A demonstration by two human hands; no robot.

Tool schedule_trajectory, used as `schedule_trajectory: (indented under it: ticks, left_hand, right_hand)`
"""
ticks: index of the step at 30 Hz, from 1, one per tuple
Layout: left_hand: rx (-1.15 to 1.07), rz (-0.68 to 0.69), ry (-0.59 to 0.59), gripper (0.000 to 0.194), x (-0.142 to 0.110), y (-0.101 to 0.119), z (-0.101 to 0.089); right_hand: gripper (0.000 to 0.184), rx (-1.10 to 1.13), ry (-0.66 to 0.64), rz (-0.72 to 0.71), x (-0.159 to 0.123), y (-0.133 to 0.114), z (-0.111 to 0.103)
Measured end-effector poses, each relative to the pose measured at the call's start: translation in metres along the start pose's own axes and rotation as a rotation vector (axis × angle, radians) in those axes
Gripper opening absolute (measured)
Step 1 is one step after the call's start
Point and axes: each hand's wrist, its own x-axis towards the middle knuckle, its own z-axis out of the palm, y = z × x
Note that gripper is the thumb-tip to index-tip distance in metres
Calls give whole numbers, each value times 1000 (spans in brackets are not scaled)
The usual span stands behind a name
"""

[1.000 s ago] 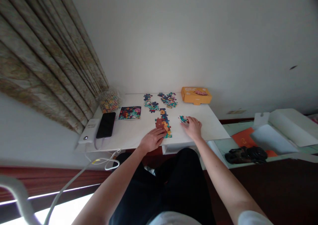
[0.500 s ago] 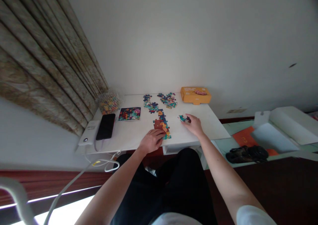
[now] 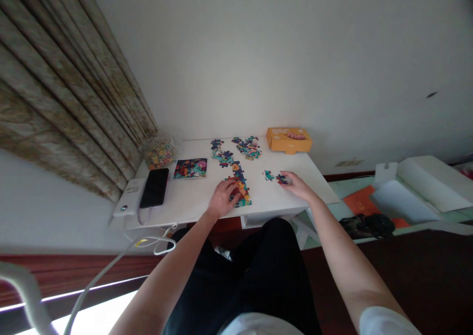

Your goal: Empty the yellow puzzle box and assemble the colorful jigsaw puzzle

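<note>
My left hand (image 3: 222, 198) rests on the left side of a partly joined jigsaw puzzle (image 3: 240, 181). Its fingers are apart and cover some of the brown and orange picture. On the right, my right hand (image 3: 296, 185) has its thumb and fingertips closed around dark puzzle pieces (image 3: 281, 179) at the tabletop. Just left of those fingers lies a teal puzzle piece (image 3: 268, 175). Behind the joined strip are two loose groups of pieces, one on the left (image 3: 222, 153) and one on the right (image 3: 249, 148).
A picture card (image 3: 190, 168), a black phone (image 3: 154, 188) and a white power bank (image 3: 129, 197) lie on the left of the white table (image 3: 199, 197). A clear bag of colourful bits (image 3: 159, 152) stands behind them. An orange box (image 3: 289, 140) sits at the back right.
My right hand has moved slightly right with the dark pieces, leaving a gap beside the teal piece. My left hand has shifted up and left over the puzzle, fingers spreading.
</note>
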Motion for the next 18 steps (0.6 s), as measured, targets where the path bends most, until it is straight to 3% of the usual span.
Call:
schedule_trajectory:
  ticks: [5,10,13,18]
  left_hand:
    - [77,-26,9,31,3,-2,9]
    - [68,23,-38,25,1,-2,10]
    - [41,13,-32,26,1,-1,9]
    - [-66,-70,49,39,0,-2,6]
  right_hand:
    - [53,41,224,-10,-15,1,12]
    - [54,283,374,95,-30,-19,30]
    - [52,440,342,110,-28,-46,46]
    - [54,573,167,71,-13,-102,86]
